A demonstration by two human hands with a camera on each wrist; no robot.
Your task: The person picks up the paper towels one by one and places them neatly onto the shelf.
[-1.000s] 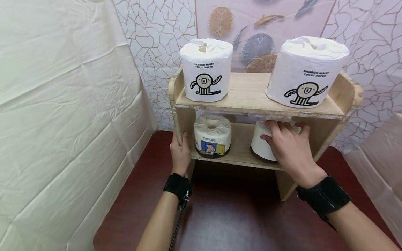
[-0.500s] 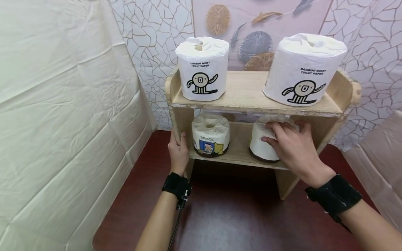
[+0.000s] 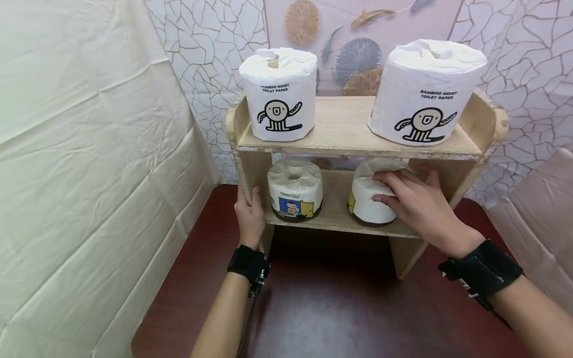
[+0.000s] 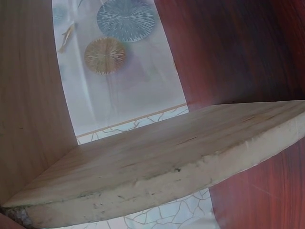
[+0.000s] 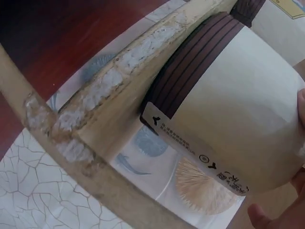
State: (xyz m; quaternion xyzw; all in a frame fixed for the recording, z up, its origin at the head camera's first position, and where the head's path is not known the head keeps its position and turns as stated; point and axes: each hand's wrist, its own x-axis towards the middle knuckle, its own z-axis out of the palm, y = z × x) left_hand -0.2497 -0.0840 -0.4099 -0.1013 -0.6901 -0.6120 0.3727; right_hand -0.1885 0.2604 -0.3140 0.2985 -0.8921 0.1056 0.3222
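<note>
A small wooden shelf (image 3: 342, 134) stands on the dark red table. My left hand (image 3: 249, 219) grips its left side panel; the left wrist view shows only bare wood, not the fingers. On the lower board, at the right, my right hand (image 3: 416, 206) holds a wrapped toilet paper roll (image 3: 364, 199) by its upper part, thumb at the front. The roll stands slightly tilted. Yellow print shows at its left edge, and in the right wrist view its brown striped base (image 5: 190, 64) sits at the board's edge. To its left stands another toilet paper roll (image 3: 295, 191), its cartoon facing forward.
Two larger white toilet paper rolls, one at the left (image 3: 279, 94) and one at the right (image 3: 425, 94), stand on the upper board close above the hands. A cream cloth (image 3: 89, 164) hangs at the left, and a patterned backdrop (image 3: 353, 54) covers the back.
The right hand has turned the toilet paper roll, bringing yellow print into sight on its left. The left hand keeps its hold on the side panel. The head view has shifted a little.
</note>
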